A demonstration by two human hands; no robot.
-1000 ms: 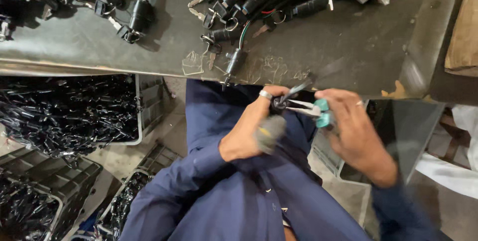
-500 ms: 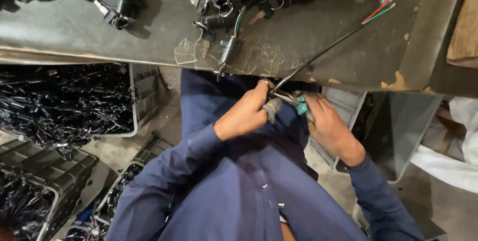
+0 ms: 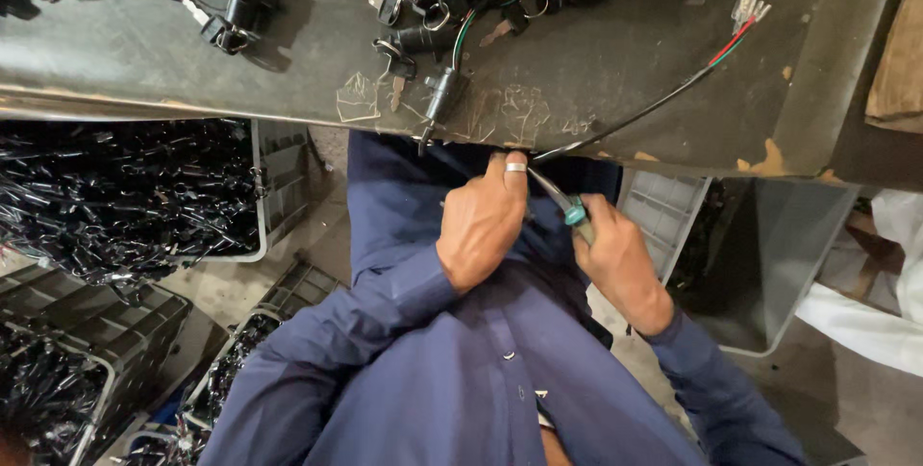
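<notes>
- Black cable bundles (image 3: 125,201) fill the grey crate at left of frame, unchanged.
- Left hand (image 3: 484,221), centre, has closed around the black cable (image 3: 635,120), which now stretches tight to the bench's upper right: the pull looks under way.
- Right hand (image 3: 615,259) grips teal-handled pliers (image 3: 567,204), now tucked closer.
- Switch assemblies (image 3: 442,91) crowd the metal bench (image 3: 625,62) edge above.

light: dim, even | shadows: soft | focus: sharp | edges: slightly warped
</notes>
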